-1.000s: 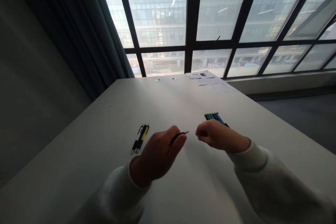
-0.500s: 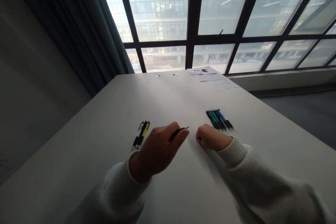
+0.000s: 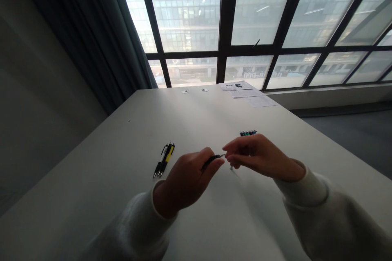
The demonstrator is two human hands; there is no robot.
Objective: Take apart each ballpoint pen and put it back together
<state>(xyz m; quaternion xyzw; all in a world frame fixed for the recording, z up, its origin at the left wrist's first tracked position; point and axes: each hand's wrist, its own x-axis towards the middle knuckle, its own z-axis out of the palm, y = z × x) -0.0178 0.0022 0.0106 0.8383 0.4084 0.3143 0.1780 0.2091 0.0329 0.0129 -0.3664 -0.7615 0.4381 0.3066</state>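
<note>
My left hand point(image 3: 191, 179) is closed around a black pen point(image 3: 212, 160), whose thin metal end points right between thumb and forefinger. My right hand point(image 3: 257, 155) meets that end, thumb and forefinger curled close to it. Below its curled fingers shows a small silvery piece point(image 3: 231, 167), too small to name. Left of my left hand several pens point(image 3: 164, 160) lie side by side, black with white and yellow parts. Behind my right hand only the upper ends of a row of green, blue and black pens point(image 3: 248, 133) show; the hand hides the rest.
The white table point(image 3: 190, 120) reaches to the windows. Printed sheets of paper point(image 3: 245, 93) lie at its far right corner. Two round cable holes point(image 3: 205, 90) sit along the far edge. A dark curtain point(image 3: 122, 49) hangs at the left.
My right hand has risen from a fist near the tabletop, opened its thumb and forefinger, and come to the pen's end, covering most of the right pen row. My left hand has shifted slightly right.
</note>
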